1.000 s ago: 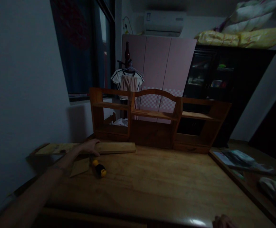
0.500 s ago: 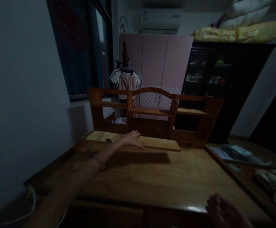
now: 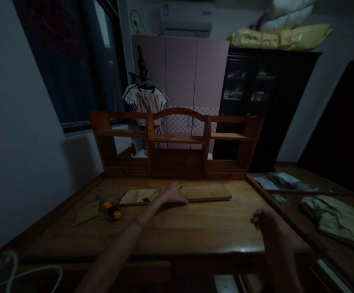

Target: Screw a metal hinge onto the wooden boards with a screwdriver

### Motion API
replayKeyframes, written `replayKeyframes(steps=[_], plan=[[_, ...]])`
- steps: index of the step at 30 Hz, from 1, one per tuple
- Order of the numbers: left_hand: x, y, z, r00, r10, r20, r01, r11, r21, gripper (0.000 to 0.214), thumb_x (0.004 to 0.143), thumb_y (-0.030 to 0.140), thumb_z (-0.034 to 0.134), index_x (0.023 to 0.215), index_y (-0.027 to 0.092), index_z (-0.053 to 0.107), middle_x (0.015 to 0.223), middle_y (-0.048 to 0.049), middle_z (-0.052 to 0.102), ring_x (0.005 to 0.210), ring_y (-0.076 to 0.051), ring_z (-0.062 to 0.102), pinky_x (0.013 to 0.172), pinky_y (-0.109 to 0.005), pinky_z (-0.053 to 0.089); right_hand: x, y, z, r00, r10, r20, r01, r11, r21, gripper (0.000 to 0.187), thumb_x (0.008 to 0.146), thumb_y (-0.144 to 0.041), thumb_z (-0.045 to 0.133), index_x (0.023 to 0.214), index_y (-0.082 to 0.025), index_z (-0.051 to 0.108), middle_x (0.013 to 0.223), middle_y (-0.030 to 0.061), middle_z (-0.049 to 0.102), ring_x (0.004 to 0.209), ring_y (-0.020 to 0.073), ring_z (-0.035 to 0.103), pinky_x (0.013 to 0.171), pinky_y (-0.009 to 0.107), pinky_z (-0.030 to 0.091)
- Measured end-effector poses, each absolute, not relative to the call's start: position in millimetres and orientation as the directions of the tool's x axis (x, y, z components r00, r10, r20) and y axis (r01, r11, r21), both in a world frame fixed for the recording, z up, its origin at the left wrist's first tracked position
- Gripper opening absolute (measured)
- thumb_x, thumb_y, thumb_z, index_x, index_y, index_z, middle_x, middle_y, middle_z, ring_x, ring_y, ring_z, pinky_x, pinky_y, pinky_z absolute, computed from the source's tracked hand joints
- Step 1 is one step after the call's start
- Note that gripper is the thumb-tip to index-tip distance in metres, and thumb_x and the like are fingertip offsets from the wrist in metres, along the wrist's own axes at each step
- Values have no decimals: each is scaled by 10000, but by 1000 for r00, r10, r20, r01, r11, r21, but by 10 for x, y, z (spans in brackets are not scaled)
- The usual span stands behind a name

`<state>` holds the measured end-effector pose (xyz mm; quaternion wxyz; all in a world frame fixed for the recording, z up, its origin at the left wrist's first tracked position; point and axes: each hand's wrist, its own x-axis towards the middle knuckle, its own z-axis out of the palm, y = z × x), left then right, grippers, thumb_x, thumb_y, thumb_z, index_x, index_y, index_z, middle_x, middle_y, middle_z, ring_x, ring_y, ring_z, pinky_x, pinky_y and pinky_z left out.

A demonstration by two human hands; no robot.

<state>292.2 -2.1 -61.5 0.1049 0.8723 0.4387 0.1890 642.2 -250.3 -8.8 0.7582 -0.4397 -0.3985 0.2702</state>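
Observation:
A long flat wooden board [image 3: 207, 193] lies on the wooden desk [image 3: 195, 232] in front of a wooden shelf unit [image 3: 177, 142]. My left hand [image 3: 173, 193] rests flat on the middle of the board, fingers spread. My right hand [image 3: 263, 221] hovers above the desk's front right part, fingers loosely curled, holding nothing. A yellow and black screwdriver [image 3: 112, 211] lies left of the board, beside a small flat piece of wood [image 3: 87, 212].
Papers [image 3: 282, 181] and a folded green cloth [image 3: 335, 217] lie on a surface to the right. A white cable [image 3: 24, 274] hangs at the desk's front left corner. Behind stand a pink wardrobe [image 3: 181, 77], a dark cabinet [image 3: 256, 93] and hanging clothes [image 3: 146, 101].
The board slid right across the desk under my left hand and now lies flat near the middle. My right hand rose into view at the front right.

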Motion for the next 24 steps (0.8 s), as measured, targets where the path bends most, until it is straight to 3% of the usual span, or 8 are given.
replayKeyframes(steps=[2,4,8,12,15,18,20,24], plan=[[2896,-25,-650,536,810,237,733,-586,345,999,602,808,820,1329,151,626,1344,-177,579,1266,-373,565,1085,-450,462,6213,-2190,76,387,816,429,96,427,-899,286,916,-446,621,801,-186,657,742,38,629,670,168,590,581,274,461],[2891,-46,-670,529,815,235,740,-579,343,987,614,809,815,1343,171,628,1336,-160,586,1257,-362,571,1083,-438,464,5994,-1805,207,204,819,536,361,446,-819,401,1017,-488,461,795,-187,606,684,27,595,617,163,564,603,287,466],[2869,-109,-701,525,809,266,747,-587,312,928,687,784,791,1401,223,603,1363,-139,580,1276,-355,557,1103,-453,444,5612,-986,232,-19,820,572,537,491,-686,353,1010,-465,487,797,-204,593,687,21,605,631,170,567,617,283,431],[2718,-133,-753,547,765,341,714,-638,287,925,730,778,773,1458,248,560,1388,-128,575,1288,-347,546,1133,-484,417,5369,-505,-76,-292,794,533,633,578,-515,165,921,-354,606,903,-202,668,904,67,689,835,212,630,803,333,477],[2566,-128,-790,532,764,364,709,-638,301,964,741,818,738,1489,244,538,1424,-137,556,1323,-352,523,1149,-501,407,5307,-450,-353,-410,785,464,649,609,-456,364,982,-434,576,1244,-199,671,1244,128,684,1091,260,648,952,389,494],[2481,-140,-788,537,764,358,697,-641,321,981,722,826,750,1478,230,557,1401,-139,566,1299,-350,534,1136,-505,429,5332,-498,-486,-492,781,386,658,623,-423,716,894,-553,721,1500,-220,534,1519,143,542,1347,309,542,1121,439,432],[2472,-161,-762,549,755,359,684,-653,326,963,733,825,744,1463,221,576,1378,-137,578,1282,-344,541,1134,-504,435,5360,-512,-482,-548,767,332,695,639,-329,810,894,-599,715,1564,-217,467,1587,140,471,1435,319,455,1187,454,378],[2496,-193,-712,563,739,369,666,-671,326,926,762,814,730,1444,201,598,1359,-135,589,1268,-332,546,1131,-483,440,5376,-469,-444,-558,766,319,741,634,-224,905,887,-696,686,1573,-153,452,1548,173,503,1417,346,455,1204,496,357]])
